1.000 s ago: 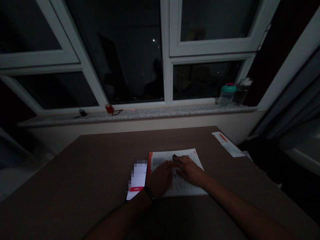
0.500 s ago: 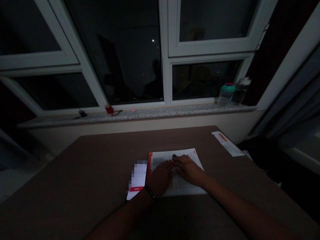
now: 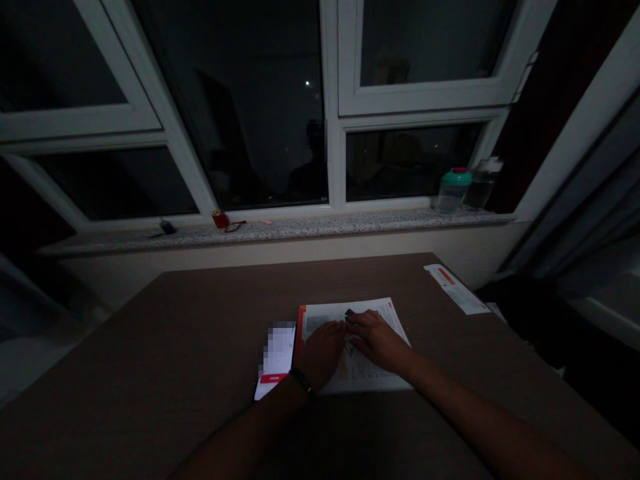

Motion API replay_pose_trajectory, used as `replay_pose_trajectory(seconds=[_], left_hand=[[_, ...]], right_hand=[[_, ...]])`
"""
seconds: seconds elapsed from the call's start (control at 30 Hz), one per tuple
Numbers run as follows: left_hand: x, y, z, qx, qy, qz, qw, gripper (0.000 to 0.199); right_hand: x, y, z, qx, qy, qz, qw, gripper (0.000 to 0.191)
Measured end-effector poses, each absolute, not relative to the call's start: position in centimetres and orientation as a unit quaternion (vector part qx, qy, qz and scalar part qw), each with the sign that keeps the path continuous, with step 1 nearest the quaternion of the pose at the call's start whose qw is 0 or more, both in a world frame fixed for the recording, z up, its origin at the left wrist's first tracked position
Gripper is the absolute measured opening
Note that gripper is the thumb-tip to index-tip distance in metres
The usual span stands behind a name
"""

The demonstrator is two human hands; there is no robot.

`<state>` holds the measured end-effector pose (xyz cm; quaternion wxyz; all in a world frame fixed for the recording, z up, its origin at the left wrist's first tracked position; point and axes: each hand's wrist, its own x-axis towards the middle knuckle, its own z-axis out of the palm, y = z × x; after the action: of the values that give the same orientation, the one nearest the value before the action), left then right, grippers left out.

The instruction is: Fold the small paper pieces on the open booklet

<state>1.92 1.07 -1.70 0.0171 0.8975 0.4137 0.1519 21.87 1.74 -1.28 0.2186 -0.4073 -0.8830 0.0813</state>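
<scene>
A printed booklet [image 3: 370, 373] with an orange left edge lies on the brown table. My left hand [image 3: 324, 350] rests on its left half, fingertips near the middle of the page; what the fingers hold, if anything, is too dark to make out. My right hand [image 3: 377, 339] lies on the right half, its fingers bent around a small dark object [image 3: 349, 312] that sticks out beyond the fingertips. The fingertips of both hands nearly meet. Just left of the booklet is a lit phone [image 3: 280, 350], close to my left wrist.
A torn paper strip [image 3: 457, 290] lies at the right edge of the table [image 3: 200, 333]. Beyond, the granite sill [image 3: 310, 227] carries a teal-lidded bottle [image 3: 453, 190], a clear bottle [image 3: 483, 185], a small red item [image 3: 220, 219] and a dark item [image 3: 167, 227].
</scene>
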Motion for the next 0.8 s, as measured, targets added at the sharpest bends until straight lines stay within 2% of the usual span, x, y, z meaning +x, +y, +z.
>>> replay_pose_trajectory(seconds=[0.33,0.8], left_hand=[[1.7,1.2,-0.9,0.886,0.428,0.169,0.062,0.032],[1.8,0.0,-1.2,0.886,0.431,0.172,0.029,0.041]], right_hand=[[21.9,1.8,-1.3,-0.406,-0.885,0.081,0.214,0.042],[21.8,1.7,-1.5,-0.407,-0.882,0.079,0.226,0.040]])
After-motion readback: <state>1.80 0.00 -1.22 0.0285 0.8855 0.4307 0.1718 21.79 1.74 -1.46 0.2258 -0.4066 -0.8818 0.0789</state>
